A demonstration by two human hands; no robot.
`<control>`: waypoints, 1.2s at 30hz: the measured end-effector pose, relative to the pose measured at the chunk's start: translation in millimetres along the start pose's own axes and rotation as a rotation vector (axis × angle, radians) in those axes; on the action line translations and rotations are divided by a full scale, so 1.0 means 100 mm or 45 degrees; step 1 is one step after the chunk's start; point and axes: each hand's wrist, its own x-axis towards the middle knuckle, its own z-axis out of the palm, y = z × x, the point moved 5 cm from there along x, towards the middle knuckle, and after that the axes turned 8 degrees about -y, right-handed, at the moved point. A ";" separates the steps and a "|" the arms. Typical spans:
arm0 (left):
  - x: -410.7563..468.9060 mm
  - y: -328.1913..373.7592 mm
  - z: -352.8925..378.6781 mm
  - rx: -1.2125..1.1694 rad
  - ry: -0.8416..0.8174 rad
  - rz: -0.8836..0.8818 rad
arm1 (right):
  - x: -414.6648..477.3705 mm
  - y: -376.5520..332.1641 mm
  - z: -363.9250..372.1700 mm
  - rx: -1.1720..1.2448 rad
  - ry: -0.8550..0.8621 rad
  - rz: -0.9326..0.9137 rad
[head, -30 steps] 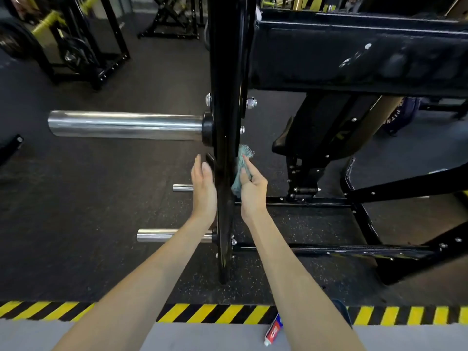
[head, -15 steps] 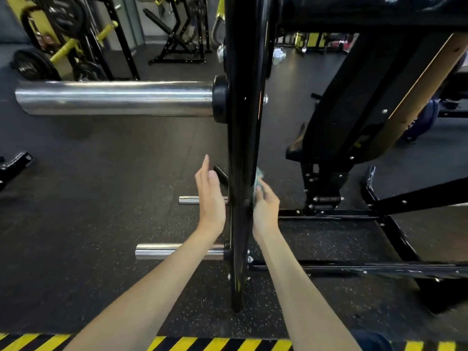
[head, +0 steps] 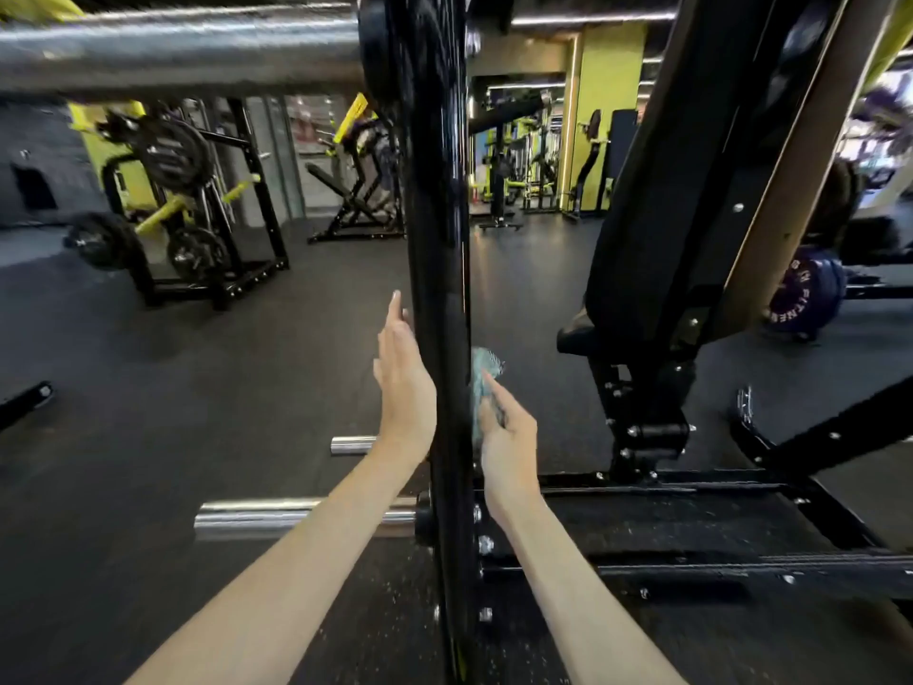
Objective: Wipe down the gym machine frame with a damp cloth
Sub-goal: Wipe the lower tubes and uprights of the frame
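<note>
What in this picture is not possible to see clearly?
Head view only.
1. The cloth: partly hidden by the black upright and the right hand.
2. The left hand: its own back hides whether the palm touches the upright.
3. The top chrome bar: motion-blurred, cut off by the left edge.

Left grip (head: pixel 405 388) flat, extended upward; right grip (head: pixel 509 432) curled, pinching cloth (head: pixel 481 373).

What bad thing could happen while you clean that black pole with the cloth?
The big chrome bar hangs close overhead, so rising could mean a bumped head. The right hand, holding the cloth against the black post, might scrape the bolts lower down. The chrome peg sticks out beside the post and could catch an arm.
</note>
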 end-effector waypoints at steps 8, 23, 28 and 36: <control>0.03 -0.13 -0.04 0.152 0.006 -0.256 | -0.11 -0.55 0.23 -0.088 0.010 -0.552; -0.08 -0.34 0.03 0.020 -0.257 -0.449 | -0.13 -0.67 0.45 -1.202 0.034 -1.388; -0.15 -0.15 0.00 0.077 -0.255 -0.562 | 0.08 -1.30 0.54 -1.351 -0.162 -1.522; 0.03 -0.45 0.03 0.210 -0.215 -0.396 | -0.02 -0.73 0.50 -1.617 -0.259 -1.635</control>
